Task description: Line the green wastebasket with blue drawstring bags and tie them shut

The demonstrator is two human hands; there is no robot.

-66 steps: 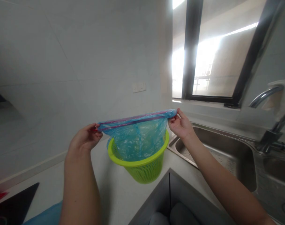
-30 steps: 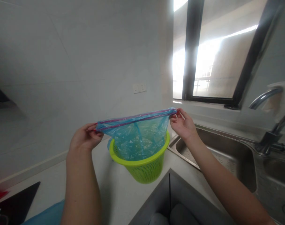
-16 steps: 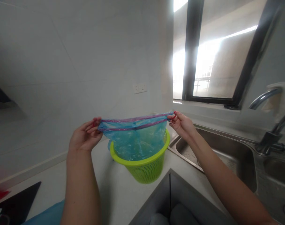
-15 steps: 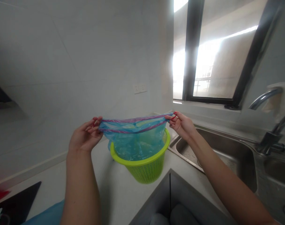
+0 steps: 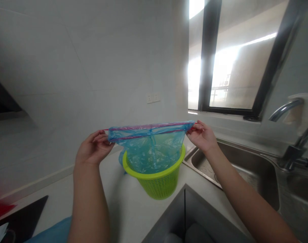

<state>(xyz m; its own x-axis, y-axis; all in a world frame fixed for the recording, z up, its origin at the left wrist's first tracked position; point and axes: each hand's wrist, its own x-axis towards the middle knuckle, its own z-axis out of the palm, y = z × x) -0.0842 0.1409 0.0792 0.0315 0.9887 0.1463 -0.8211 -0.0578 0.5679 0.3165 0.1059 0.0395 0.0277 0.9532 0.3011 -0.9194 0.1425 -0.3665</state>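
A translucent blue drawstring garbage bag stretches between my hands, its lower part down inside a lime-green perforated plastic basket. My left hand pinches the red drawstring at the bag's left end. At the right end, my right hand has its fingers closed on the drawstring too. The bag's mouth is pulled nearly flat above the basket rim, with pinkish-red string showing along both edges. Some blue plastic hangs outside the basket's left side. The basket stands upright on the white countertop; the bag's bottom is hidden.
To the right is a steel sink with a chrome faucet. A black cooktop lies at lower left, with a blue item near it. Behind stand a wall with outlets and a window.
My hands have moved slightly apart, drawing the bag's mouth wider and tighter. More of the red string shows beyond the bag's left end. The view has shifted slightly.
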